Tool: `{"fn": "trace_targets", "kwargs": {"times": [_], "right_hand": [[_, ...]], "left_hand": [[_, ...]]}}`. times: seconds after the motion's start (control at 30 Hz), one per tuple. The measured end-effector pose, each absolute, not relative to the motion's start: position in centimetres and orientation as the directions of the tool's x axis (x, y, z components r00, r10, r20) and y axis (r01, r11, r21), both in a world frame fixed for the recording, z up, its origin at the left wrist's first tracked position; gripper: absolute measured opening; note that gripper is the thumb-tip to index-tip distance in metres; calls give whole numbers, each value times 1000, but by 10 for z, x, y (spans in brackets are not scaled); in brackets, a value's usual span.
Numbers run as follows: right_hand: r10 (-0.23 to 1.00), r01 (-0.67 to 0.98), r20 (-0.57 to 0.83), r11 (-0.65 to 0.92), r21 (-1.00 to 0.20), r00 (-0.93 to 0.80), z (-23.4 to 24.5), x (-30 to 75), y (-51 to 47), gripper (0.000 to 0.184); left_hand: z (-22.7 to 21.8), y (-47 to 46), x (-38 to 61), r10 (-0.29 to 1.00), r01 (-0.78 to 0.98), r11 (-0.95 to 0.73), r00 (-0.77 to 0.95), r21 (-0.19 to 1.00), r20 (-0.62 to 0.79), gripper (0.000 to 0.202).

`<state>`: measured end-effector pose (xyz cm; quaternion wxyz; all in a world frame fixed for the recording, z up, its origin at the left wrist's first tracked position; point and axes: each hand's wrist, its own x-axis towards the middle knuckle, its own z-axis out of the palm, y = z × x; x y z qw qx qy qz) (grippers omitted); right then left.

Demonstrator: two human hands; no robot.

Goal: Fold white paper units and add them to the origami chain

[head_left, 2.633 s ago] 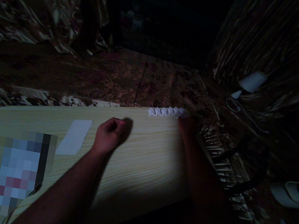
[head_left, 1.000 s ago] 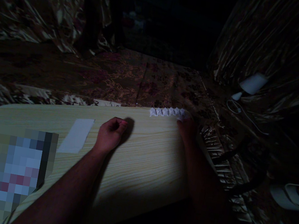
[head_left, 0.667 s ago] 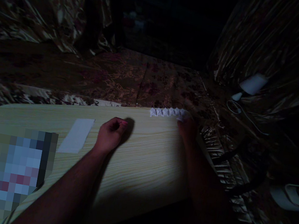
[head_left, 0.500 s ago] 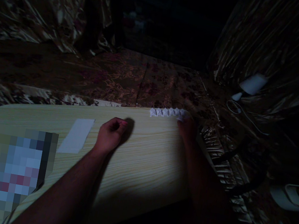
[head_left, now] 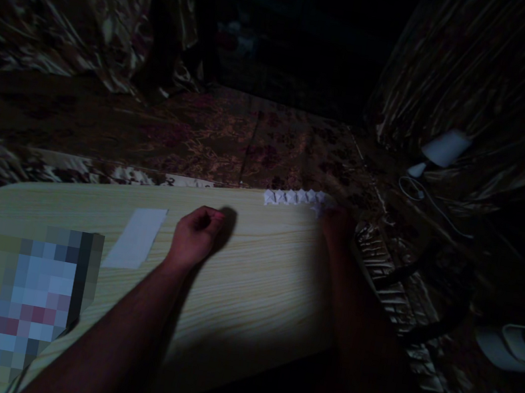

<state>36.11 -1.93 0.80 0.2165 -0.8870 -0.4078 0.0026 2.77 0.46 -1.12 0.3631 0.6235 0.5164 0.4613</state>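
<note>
My left hand (head_left: pixel 194 237) rests as a loose fist on the pale wooden table (head_left: pixel 251 289), and I cannot see anything in it. My right hand (head_left: pixel 338 227) lies in deep shadow at the table's far right corner, touching the right end of a row of small folded white paper pieces (head_left: pixel 295 197). Its fingers are too dark to make out. A flat white paper strip (head_left: pixel 134 246) lies left of my left hand.
A blurred-out patch (head_left: pixel 32 305) covers the table's near left. Dark floral fabric (head_left: pixel 252 140) spreads beyond the table. At the right lie a white charger with its cable (head_left: pixel 440 150), a dark curved strap (head_left: pixel 423 320) and a white object (head_left: pixel 515 346).
My right hand has shifted slightly to the right along the end of the paper row. My left hand stays still.
</note>
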Motion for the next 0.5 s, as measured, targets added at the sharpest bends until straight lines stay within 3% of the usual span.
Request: {"fn": "trace_targets", "kwargs": {"times": [0.1,0.27,0.5], "right_hand": [[696,712,213,-581,-394,685,7,373,-21,39],[734,710,106,-595,-376,671,8,379,-19,38],[732,713,128,-585,-386,669,8,378,-18,41]], "left_hand": [[-11,4,27,979,318,-200,39,927,198,25],[-12,5,28,978,310,-204,34,929,204,27],[-13,6,28,978,313,-205,30,928,206,23]]}}
